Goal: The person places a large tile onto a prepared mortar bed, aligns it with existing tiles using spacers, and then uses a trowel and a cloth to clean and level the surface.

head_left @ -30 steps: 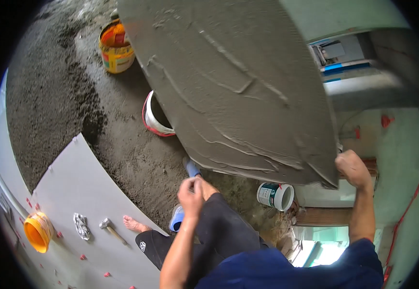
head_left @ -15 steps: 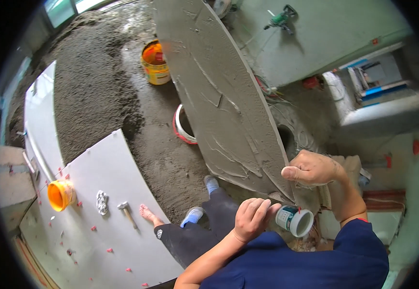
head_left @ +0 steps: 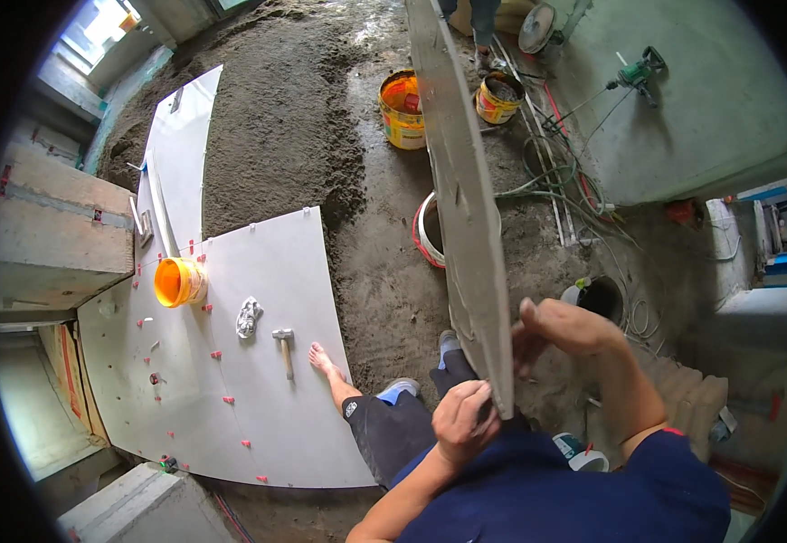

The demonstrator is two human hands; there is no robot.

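A large grey tile point(head_left: 468, 199) stands steeply on edge in front of me, its visible face smeared with adhesive. My left hand point(head_left: 464, 423) is closed on its near lower corner. Beside the tile's right side is my right hand point(head_left: 574, 328), thumb and fingers apart and a little blurred; whether the fingertips touch the tile I cannot tell. A white tub with a green label point(head_left: 583, 452) sits by my body, partly hidden by my blue shirt.
Laid light tiles point(head_left: 267, 416) with red clips spread at left, bearing a hammer point(head_left: 286, 353), a crumpled cloth point(head_left: 248, 319) and an orange bucket point(head_left: 179, 282). Wet mortar point(head_left: 276, 136) lies beyond. Buckets point(head_left: 402, 109), loose cables point(head_left: 556, 172) and a person's legs point(head_left: 484, 23) are farther off.
The tile has swung from a broad slant to nearly edge-on and moved right in view. My right hand has let go of its edge and opened. My view has turned leftward.
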